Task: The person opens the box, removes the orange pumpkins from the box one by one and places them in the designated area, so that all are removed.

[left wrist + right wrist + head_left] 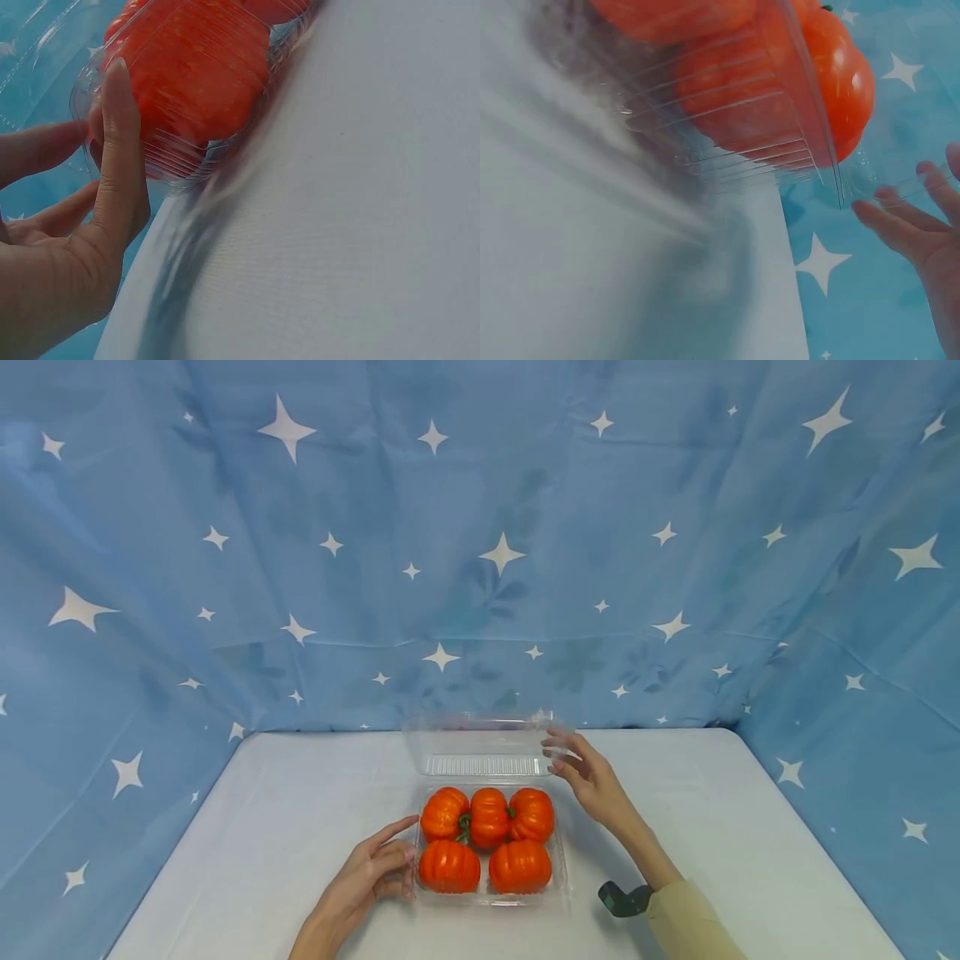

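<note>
Several small orange-red pumpkins (520, 867) with green stems sit in a clear plastic clamshell box (491, 900). Its see-through lid (487, 765) stands raised along the far side, slightly blurred. At the box's left edge, my left hand (369, 870) pinches the rim; its thumb (120, 112) lies along the wall in the left wrist view. My right hand (592, 779) touches the lid's right edge with extended, spread fingers, also seen in the right wrist view, where the fingers (900, 225) meet the clear plastic beyond the box.
The box stands on a white table (300, 810). Blue cloth (480, 527) with white stars hangs behind the table and along both sides. A dark device (624, 900) is strapped at the right wrist, by a yellow sleeve (690, 922).
</note>
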`<move>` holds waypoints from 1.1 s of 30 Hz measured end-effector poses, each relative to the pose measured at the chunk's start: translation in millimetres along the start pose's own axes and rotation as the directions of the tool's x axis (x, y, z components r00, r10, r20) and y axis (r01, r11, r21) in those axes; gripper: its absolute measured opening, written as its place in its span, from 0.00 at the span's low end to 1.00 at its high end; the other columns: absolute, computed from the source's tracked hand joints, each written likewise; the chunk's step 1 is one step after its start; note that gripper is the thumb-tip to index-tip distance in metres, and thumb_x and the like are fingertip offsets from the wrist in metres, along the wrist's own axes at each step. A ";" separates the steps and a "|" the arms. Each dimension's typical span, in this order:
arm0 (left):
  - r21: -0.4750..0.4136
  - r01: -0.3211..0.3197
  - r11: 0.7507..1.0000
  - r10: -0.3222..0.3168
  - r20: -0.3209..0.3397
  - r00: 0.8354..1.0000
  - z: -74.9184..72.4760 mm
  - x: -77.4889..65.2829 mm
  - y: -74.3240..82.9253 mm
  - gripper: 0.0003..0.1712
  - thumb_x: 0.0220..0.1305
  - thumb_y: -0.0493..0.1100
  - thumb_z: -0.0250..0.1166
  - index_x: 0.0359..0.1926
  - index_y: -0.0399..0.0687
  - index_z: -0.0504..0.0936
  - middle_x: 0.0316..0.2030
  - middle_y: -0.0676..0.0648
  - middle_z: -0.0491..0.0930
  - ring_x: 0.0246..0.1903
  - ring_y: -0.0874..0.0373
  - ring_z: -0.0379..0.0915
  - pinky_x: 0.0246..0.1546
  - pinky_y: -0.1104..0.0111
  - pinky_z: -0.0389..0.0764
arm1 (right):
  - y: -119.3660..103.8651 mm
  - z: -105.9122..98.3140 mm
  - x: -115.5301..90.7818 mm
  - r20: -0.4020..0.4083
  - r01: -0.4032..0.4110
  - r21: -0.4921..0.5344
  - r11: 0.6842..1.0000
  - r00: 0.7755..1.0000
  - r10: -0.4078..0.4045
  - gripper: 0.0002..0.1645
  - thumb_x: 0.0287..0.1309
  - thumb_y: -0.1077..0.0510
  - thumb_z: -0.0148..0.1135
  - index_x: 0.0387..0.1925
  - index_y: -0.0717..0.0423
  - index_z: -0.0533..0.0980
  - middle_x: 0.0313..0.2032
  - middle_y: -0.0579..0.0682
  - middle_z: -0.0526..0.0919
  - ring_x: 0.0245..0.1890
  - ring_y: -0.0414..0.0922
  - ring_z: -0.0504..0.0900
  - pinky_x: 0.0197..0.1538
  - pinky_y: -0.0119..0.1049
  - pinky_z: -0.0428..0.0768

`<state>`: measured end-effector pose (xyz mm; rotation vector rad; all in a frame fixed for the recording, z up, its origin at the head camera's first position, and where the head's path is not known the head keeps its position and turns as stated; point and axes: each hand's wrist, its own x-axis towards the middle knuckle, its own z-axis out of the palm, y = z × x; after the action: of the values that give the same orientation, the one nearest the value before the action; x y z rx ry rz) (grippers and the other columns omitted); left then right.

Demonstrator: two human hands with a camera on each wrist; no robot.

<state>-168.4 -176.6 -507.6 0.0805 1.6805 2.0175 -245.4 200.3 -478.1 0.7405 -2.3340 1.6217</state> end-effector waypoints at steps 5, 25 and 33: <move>0.006 0.014 1.000 -0.013 -0.035 0.999 0.5 0.9 0.1 0.40 0.73 0.41 0.60 0.79 0.37 0.53 0.32 0.54 0.79 0.29 0.61 0.74 0.34 0.68 0.82 | 0.9 -0.5 1.4 0.040 -0.048 0.102 0.994 0.998 0.044 0.32 0.73 0.69 0.54 0.75 0.55 0.65 0.59 0.67 0.78 0.55 0.38 0.85 0.53 0.39 0.86; 0.053 0.021 0.998 -0.017 -0.075 0.997 -4.7 -1.9 3.3 0.38 0.73 0.40 0.61 0.78 0.36 0.59 0.38 0.51 0.79 0.29 0.61 0.73 0.31 0.71 0.79 | 7.7 0.5 -6.9 0.191 -0.284 0.170 0.944 0.949 0.251 0.31 0.78 0.57 0.52 0.77 0.58 0.62 0.53 0.72 0.77 0.50 0.63 0.86 0.50 0.47 0.87; 0.086 0.017 0.996 -0.011 -0.073 0.997 -4.3 -1.5 3.1 0.37 0.70 0.38 0.62 0.76 0.36 0.62 0.40 0.49 0.77 0.25 0.60 0.72 0.29 0.69 0.82 | 16.1 3.6 -3.7 0.254 -0.407 0.212 0.888 0.901 0.352 0.34 0.79 0.53 0.50 0.78 0.63 0.58 0.56 0.77 0.73 0.52 0.61 0.86 0.50 0.43 0.88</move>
<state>-169.7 -181.5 -505.2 0.0253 1.8080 1.9588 -250.0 202.4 -494.1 0.5402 -2.5700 2.1473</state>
